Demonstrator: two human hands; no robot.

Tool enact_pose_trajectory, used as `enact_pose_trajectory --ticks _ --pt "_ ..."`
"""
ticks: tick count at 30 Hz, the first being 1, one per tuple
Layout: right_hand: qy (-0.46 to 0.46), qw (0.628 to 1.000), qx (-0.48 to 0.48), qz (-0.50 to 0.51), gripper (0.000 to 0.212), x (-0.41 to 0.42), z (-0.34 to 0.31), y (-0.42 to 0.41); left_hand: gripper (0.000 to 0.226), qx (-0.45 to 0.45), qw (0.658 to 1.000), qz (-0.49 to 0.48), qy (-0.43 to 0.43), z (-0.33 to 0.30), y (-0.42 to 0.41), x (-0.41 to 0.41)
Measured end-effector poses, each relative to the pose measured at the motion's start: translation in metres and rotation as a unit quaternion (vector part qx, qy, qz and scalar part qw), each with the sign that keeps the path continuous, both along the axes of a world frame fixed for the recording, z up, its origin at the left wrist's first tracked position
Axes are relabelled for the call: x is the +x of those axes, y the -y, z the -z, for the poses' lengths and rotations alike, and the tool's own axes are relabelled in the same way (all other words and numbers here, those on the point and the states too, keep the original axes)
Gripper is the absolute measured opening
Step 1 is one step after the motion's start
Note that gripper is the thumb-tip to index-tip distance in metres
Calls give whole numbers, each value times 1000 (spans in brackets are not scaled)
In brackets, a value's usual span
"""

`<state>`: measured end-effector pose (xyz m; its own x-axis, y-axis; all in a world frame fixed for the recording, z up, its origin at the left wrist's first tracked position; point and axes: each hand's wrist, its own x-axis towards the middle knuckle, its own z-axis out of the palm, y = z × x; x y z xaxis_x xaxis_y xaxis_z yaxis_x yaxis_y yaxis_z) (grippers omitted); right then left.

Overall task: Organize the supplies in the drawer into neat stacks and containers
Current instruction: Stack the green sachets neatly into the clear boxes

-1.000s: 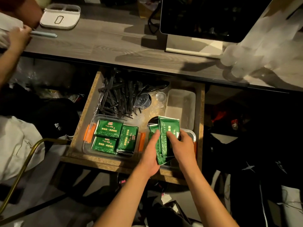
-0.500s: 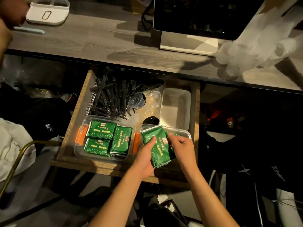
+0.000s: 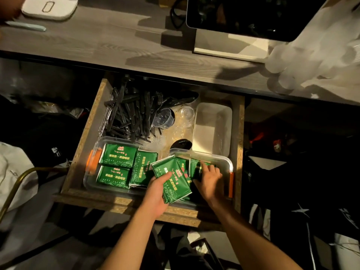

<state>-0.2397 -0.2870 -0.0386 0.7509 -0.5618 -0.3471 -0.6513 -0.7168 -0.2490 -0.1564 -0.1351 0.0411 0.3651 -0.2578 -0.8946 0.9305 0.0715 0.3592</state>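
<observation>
An open wooden drawer (image 3: 83,133) holds two clear plastic boxes at its front. The left box (image 3: 95,145) contains several green packets (image 3: 118,154) laid flat. My left hand (image 3: 157,193) grips a small stack of green packets (image 3: 173,182), tilted above the gap between the boxes. My right hand (image 3: 209,178) reaches into the right box (image 3: 224,158) and its fingers curl on a green packet (image 3: 194,166) lying there. More green packets lie under both hands.
Black plastic cutlery (image 3: 128,115) lies heaped at the drawer's back left. Small clear cups (image 3: 165,117) sit beside a white rectangular tub (image 3: 213,127). The desk (image 3: 116,45) above carries a monitor (image 3: 243,14), stacked translucent cups (image 3: 303,55), a white case (image 3: 50,6) and a pen (image 3: 25,26).
The packets stood upright between both hands a second ago. Now my left hand holds the stack tilted flat and shifted left, while my right hand has let go and reached into the right box.
</observation>
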Motion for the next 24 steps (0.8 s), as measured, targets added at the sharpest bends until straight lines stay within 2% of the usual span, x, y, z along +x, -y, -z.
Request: enact_pose_trajectory --ticks 3,5,6,8,10,11,12,14,16,17,18,20,22,23,24 --pt "9 997 70 12 69 2 18 -4 114 55 998 8 41 9 -4 0" --pt "6 993 111 25 67 8 18 -3 128 63 994 37 76 8 -7 2" --pt "0 993 113 19 63 11 17 -2 122 61 993 53 87 8 -9 1" --pt "-40 995 91 7 47 17 10 0 88 55 993 70 76 5 -10 1" --pt "-77 996 46 9 29 18 1 1 72 57 992 77 76 5 -14 1" --pt "-78 995 52 22 28 17 -5 0 67 56 993 70 77 7 -16 2" --pt "-51 995 77 38 28 16 -11 -2 61 60 993 63 78 5 -17 2" --pt "84 982 139 94 23 12 -32 -8 47 67 992 54 89 -1 -17 3" --pt "254 940 170 152 17 8 -60 -15 31 36 994 54 89 -5 -16 6" --pt "314 918 177 163 15 8 -75 -18 32 23 994 52 89 -6 -15 7" --pt "354 900 191 169 14 8 -91 -21 42 20 995 49 89 -9 -13 8" --pt "397 861 256 186 15 12 -111 -25 73 18 995 42 89 -12 -8 8" --pt "396 824 344 216 23 17 -116 -30 80 -6 992 42 119 -16 -5 5" --pt "375 821 364 228 28 19 -111 -34 75 -34 991 45 125 -19 -1 4" --pt "344 835 358 237 31 20 -100 -39 72 -51 987 64 136 -23 3 2"
